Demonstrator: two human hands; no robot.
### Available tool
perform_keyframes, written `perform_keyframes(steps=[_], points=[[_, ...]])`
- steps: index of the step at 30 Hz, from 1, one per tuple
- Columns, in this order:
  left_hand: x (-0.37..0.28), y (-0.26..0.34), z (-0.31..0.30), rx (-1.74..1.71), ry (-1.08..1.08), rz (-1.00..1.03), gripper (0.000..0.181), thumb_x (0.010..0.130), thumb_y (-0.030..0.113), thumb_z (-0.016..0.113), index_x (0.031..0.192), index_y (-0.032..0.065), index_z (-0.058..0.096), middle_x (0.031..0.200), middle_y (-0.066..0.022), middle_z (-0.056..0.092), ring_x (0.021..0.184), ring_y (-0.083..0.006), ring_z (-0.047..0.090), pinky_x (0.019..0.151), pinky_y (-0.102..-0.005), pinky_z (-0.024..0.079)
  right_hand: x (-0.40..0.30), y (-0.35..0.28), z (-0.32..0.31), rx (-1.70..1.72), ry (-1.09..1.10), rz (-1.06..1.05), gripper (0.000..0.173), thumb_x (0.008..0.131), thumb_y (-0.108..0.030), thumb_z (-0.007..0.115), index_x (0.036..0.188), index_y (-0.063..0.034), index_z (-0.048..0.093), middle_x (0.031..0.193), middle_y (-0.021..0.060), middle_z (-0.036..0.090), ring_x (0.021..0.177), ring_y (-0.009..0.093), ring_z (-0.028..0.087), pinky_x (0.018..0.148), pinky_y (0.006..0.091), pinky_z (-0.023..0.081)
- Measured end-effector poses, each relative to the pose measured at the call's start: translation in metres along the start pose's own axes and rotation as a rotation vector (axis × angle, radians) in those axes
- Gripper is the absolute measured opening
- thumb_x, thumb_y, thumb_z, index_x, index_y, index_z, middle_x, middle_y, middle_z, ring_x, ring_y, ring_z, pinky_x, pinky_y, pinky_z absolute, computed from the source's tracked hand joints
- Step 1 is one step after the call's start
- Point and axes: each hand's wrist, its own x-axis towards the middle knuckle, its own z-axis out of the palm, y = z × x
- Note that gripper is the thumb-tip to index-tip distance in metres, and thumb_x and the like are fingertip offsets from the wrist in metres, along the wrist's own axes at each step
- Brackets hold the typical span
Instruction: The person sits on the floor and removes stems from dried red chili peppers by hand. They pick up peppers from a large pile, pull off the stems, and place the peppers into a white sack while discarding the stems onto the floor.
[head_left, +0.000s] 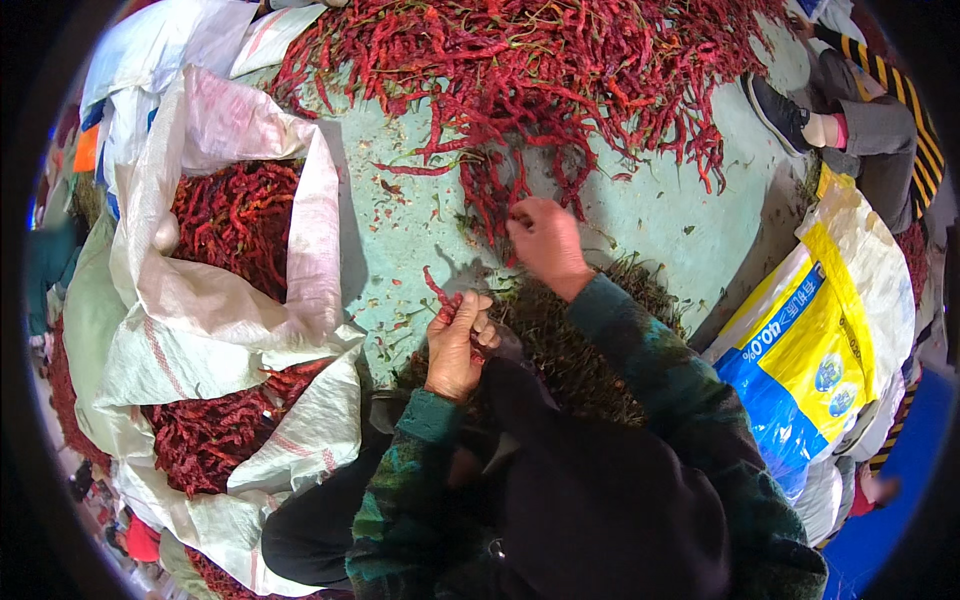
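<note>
My left hand (459, 349) is closed around red chili peppers (442, 301), whose ends stick out on both sides of the fist. My right hand (550, 241), a little blurred, is above the near edge of the loose chilies (491, 199), its fingers curled; whether anything is between them cannot be told. A large heap of wrinkled red chilies (525, 67) with green stems covers the far part of the pale green floor. Below my right hand, near my legs, lies a pile of brownish-green stems (592, 352).
Two open white woven sacks hold red chilies (232, 225), (214, 435) at left. A yellow, blue and white plastic sack (817, 337) stands at right. Beyond it, a seated person's shoe (776, 112) is beside the heap. Stem scraps (394, 319) dot the floor.
</note>
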Motion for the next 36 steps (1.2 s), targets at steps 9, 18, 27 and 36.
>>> perform_keyframes(steps=[9, 18, 27, 36], points=[[-0.004, 0.001, -0.004, -0.01, 0.034, 0.026, 0.02, 0.088, 0.02, 0.056, 0.09, -0.0006, 0.057, 0.06, 0.0011, 0.043, 0.051, -0.0098, 0.041, 0.048, -0.0261, 0.036, -0.014, 0.008, 0.016, -0.323, -0.062, 0.005, 0.023, 0.073, -0.016, 0.062, 0.093, -0.0052, 0.057, 0.086, 0.0161, 0.053, 0.065, 0.032, 0.056, 0.056, 0.0469, 0.046], [0.002, 0.003, 0.02, 0.108, 0.06, 0.042, 0.018, 0.085, 0.017, 0.061, 0.096, 0.0022, 0.059, 0.091, -0.0091, 0.063, 0.051, -0.0089, 0.042, 0.046, -0.0243, 0.037, -0.029, -0.027, -0.022, 0.91, -0.353, 0.539, 0.011, 0.075, -0.006, 0.066, 0.074, -0.0003, 0.056, 0.064, -0.0046, 0.048, 0.058, 0.003, 0.04, 0.047, 0.0228, 0.033], [0.004, 0.002, 0.009, 0.219, -0.012, 0.054, 0.008, 0.083, 0.005, 0.06, 0.091, 0.0021, 0.059, 0.073, -0.0051, 0.059, 0.051, -0.0067, 0.045, 0.043, -0.0188, 0.035, -0.046, -0.036, 0.0, 0.744, -0.22, 0.329, 0.011, 0.072, -0.004, 0.064, 0.074, 0.001, 0.055, 0.063, 0.0002, 0.052, 0.06, 0.007, 0.044, 0.05, 0.0267, 0.038], [-0.004, -0.021, 0.002, 0.69, -0.23, 0.264, 0.013, 0.08, 0.003, 0.062, 0.093, 0.0023, 0.061, 0.076, 0.001, 0.059, 0.062, -0.0036, 0.048, 0.054, -0.02, 0.04, -0.008, -0.055, -0.015, 0.589, -0.211, 0.331, 0.013, 0.073, -0.007, 0.062, 0.081, 0.0033, 0.061, 0.064, 0.0032, 0.059, 0.06, 0.007, 0.049, 0.052, 0.0262, 0.042]])
